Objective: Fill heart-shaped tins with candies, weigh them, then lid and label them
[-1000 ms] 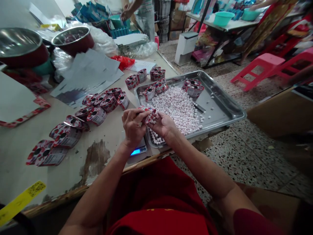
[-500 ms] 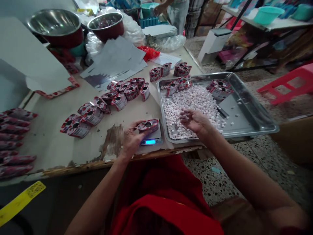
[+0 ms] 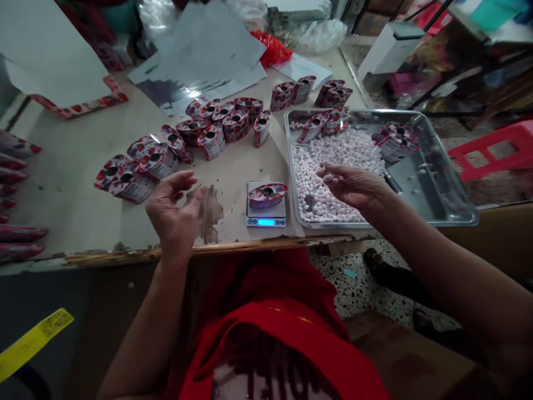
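My left hand hovers over the table, holding nothing, its thumb and fingers apart. Beside it stand several red printed pouches with round openings on top. One such pouch rests on a small digital scale whose blue display is lit; no hand touches it. My right hand is over the metal tray, fingers curled around what look like a few small white balls. Below it spreads a layer of small white balls. A few pouches stand inside the tray, next to a dark, narrow object.
More pouches stand mid-table, and flat ones lie at the left edge. Grey sheets, a red plastic bag and an open white box are at the back. A red stool stands right of the tray.
My left hand has let go of the pouch on the scale and moved left toward the standing pouches. My right hand stays over the tray. The view has tipped downward.
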Motion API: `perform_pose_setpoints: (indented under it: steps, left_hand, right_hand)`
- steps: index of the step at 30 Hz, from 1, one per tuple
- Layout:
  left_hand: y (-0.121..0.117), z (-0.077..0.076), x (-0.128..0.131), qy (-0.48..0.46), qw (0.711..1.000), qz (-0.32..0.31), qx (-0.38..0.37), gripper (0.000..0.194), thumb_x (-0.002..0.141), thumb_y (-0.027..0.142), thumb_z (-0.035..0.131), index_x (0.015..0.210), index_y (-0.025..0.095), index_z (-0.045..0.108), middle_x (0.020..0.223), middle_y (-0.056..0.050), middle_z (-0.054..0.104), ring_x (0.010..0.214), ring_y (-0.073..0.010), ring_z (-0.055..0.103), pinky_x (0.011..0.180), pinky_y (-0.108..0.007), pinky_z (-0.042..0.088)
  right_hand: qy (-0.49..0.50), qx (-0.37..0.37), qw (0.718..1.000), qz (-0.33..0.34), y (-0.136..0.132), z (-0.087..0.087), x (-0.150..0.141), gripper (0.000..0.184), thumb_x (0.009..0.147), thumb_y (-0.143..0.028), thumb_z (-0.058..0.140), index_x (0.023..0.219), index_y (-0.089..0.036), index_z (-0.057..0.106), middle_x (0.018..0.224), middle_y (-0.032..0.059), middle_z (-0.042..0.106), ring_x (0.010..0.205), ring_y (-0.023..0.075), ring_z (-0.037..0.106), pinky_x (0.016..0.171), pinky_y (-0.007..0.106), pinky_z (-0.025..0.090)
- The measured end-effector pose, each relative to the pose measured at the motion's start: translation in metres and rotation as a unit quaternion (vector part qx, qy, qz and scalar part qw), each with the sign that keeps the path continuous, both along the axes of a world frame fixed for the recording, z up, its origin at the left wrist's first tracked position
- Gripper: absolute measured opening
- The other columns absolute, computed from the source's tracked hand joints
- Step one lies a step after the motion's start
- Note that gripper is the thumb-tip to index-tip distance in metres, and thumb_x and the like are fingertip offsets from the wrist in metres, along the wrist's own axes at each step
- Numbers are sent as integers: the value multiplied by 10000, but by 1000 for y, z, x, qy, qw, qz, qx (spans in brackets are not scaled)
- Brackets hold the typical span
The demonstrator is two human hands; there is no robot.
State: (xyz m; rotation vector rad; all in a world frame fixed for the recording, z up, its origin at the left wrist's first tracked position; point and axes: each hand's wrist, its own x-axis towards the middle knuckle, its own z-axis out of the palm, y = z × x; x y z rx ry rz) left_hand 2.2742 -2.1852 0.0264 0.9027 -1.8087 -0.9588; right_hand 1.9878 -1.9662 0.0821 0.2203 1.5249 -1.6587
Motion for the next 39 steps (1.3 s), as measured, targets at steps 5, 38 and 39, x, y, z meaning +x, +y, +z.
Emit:
perform_pose_setpoints:
  steps: [5,38,39]
  left_hand:
    - [4,19,-5,9,998,-13,-66,326,851,239,842,1166,260,765,1029,4,791,958,-191,734,937,-384,561]
    - [59,15,-106,-54,918,-210,-333,296,953,159,712,1201,297,798,1205,-38,803,1143,-262,684,1059,-441,517]
    - [60,19,-112,-46,909,-208,-358,297,963,167,701,1207,306,797,1210,-35,802,1146,-263,678,1060,-443,508]
  right_hand:
    - [28,-36,997,57,-11,7,-1,237,933,-52,692,797,-195,561,690,-27,568,468,35,367,379,105,337]
    - [180,-71,980,46,-1,-16,41,151,1035,-241,569,1081,-226,712,970,60,819,908,198,792,922,403,647]
    - [115,-106,987,31,-4,-15,48,180,1058,-224,524,1044,-209,703,918,59,819,851,187,796,881,377,659]
